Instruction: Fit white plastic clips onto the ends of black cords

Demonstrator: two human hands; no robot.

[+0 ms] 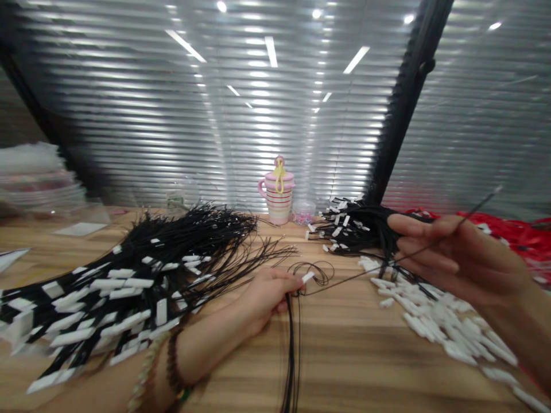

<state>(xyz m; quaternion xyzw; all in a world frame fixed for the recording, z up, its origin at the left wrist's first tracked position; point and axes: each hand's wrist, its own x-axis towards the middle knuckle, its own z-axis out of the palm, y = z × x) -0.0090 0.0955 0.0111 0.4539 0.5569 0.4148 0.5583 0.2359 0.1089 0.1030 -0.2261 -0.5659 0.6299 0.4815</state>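
My left hand [269, 292] is closed in a pinch near the middle of the table. Between its fingertips are a small white tag [308, 277] and a bunch of thin black cords [291, 350] that hangs toward the front edge. A loose loop of cord [325, 274] lies just beyond those fingertips. Raised at the right, my right hand [460, 258] grips a single black cord [344, 280], its fingers partly blurred. That cord runs slantwise from the left hand, and its pale tip sticks out above the right hand.
A large heap of black cords with white tags [185, 235] covers the left side. More tagged black cords [361, 226] lie at the back right, beside loose white pieces [447, 321] and red material [512, 235]. A striped pink cup [278, 198] stands before the blinds.
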